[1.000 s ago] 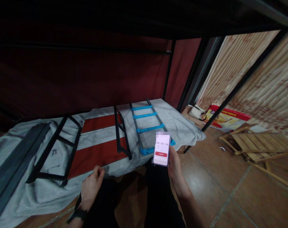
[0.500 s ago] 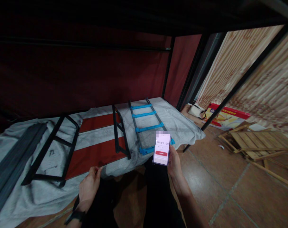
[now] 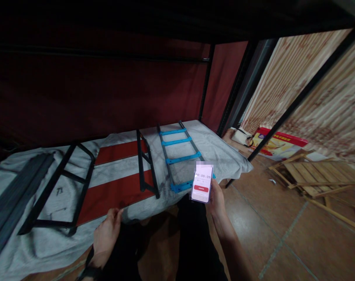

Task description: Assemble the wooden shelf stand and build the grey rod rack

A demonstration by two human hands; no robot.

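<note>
My right hand (image 3: 217, 198) holds a smartphone (image 3: 202, 187) upright, its lit screen showing a timer at 00:00:09 over a red button. Curled at the front edge of the bed, my left hand (image 3: 107, 230) has its fingers closed beside a red board (image 3: 116, 191); what is in them, if anything, is hidden. Behind that lies a second red board (image 3: 119, 152). A black metal frame (image 3: 86, 168) stands across the boards' left ends, and another black frame (image 3: 148, 164) across their right ends. Beyond the phone, a rack with blue crossbars (image 3: 183, 158) lies flat, partly covered by it.
A grey-white sheet (image 3: 221, 148) covers the low bed surface. Dark grey folded cloth (image 3: 22, 195) lies at far left. Black posts (image 3: 306, 93) and an overhead deck surround it. On the tiled floor at right are a red-yellow box (image 3: 279, 144), a white bag (image 3: 242, 137) and a wooden folding piece (image 3: 320, 175).
My left hand has shifted slightly left and down in view, while the phone in my right hand has moved a little to the right. The timer still reads 00:00:09.
</note>
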